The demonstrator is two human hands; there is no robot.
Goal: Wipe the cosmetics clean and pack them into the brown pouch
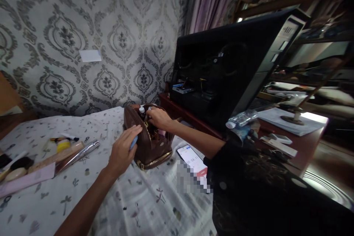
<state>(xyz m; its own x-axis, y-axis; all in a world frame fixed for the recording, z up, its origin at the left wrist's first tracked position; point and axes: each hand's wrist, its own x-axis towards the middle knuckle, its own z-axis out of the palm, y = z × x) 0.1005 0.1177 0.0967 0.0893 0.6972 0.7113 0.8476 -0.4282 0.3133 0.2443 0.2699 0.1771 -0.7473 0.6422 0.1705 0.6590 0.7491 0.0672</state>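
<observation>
A brown zippered bag (156, 149) stands open on the patterned sheet, small items inside it. My right hand (159, 118) reaches into its opening with curled fingers; what they grip is hidden. Beside those fingers a bottle with a white cap (142, 110) pokes up. Against the bag's left side rests my left hand (123, 151), fingers bent over a light blue object (134, 142) that shows only in part, its kind unclear. The gold zipper (156, 160) runs along the bag's lower front.
A lit phone (192, 162) lies right of the bag. Brushes, tubes and a silver stick (80, 155) lie on the sheet (105, 195) at left. A black computer case (210, 66) stands on a red-brown desk beside a clear plastic bottle (243, 118). Patterned wallpaper rises behind.
</observation>
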